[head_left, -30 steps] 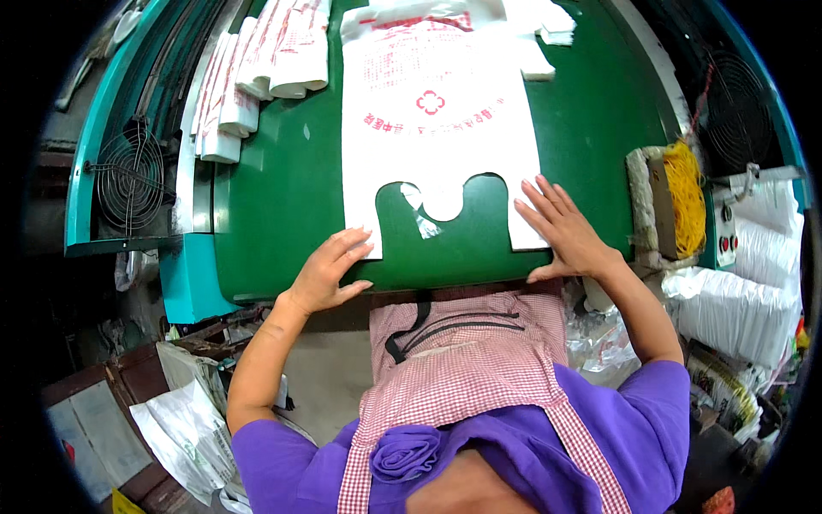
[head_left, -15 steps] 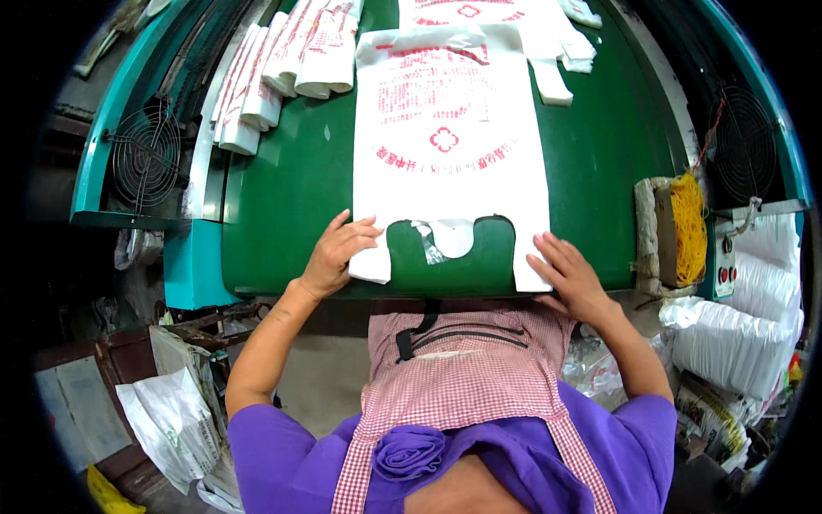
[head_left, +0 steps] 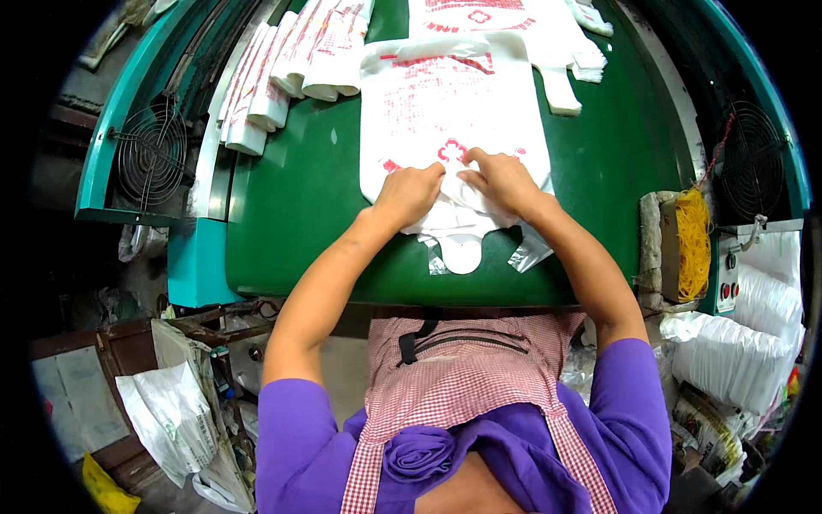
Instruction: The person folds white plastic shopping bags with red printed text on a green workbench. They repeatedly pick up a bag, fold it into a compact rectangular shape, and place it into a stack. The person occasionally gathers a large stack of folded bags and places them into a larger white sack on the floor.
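A flat stack of white plastic vest bags [head_left: 454, 94] with red print lies in front of me on the green work surface [head_left: 291, 206]. Its near end, where the handle loops are, is turned up and folded inward. My left hand [head_left: 409, 195] is closed on the folded part from the left. From the right, my right hand [head_left: 501, 182] grips it with bent fingers, close to the other hand. The handle ends are hidden under my hands. A rounded white tab [head_left: 461, 254] and bits of clear film [head_left: 531, 248] stick out below the fold.
Rolled bundles of printed bags [head_left: 330, 60] lie at the far left, more flat bags [head_left: 561, 86] at the far right. A box of yellow rubber bands [head_left: 692, 244] stands at the right edge beside a switch box [head_left: 727, 278]. Wire-guarded fans [head_left: 151, 154] flank the surface.
Both hands have moved inward and away from me, from the outer handle corners to the middle of the stack. The handle end, flat before, is now folded over and gripped.
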Available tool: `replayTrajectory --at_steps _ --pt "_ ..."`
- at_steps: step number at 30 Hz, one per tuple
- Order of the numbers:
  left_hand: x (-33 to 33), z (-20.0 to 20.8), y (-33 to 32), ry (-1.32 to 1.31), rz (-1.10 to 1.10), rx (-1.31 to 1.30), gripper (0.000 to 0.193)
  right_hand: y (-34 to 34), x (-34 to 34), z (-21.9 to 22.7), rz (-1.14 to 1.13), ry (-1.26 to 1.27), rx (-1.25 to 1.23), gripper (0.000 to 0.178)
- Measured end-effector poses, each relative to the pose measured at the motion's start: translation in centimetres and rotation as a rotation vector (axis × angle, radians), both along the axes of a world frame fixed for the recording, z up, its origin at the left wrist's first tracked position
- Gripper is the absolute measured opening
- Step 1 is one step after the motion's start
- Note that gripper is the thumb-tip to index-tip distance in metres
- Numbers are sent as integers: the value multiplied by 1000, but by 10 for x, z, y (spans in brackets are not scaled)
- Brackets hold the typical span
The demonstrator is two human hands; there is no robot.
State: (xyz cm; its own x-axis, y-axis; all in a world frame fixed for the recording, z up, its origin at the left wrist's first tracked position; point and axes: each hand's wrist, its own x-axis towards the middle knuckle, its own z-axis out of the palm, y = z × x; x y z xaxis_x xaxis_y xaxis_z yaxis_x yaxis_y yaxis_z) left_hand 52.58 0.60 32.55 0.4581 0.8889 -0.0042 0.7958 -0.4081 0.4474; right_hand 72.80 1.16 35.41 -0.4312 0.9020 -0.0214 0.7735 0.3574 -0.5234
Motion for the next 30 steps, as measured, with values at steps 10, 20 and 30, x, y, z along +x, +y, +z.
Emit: replayTrajectory --at_steps 10,20,30 --pt "-65 24 -79 -297 146 -172 24 -112 115 30 -217 586 -198 39" --pt "-48 24 -64 -1284 559 -470 26 -111 80 46 -619 1035 -683 77" --pt "-18 121 -13 -1436 212 -133 29 -103 72 36 -461 1080 -487 75"
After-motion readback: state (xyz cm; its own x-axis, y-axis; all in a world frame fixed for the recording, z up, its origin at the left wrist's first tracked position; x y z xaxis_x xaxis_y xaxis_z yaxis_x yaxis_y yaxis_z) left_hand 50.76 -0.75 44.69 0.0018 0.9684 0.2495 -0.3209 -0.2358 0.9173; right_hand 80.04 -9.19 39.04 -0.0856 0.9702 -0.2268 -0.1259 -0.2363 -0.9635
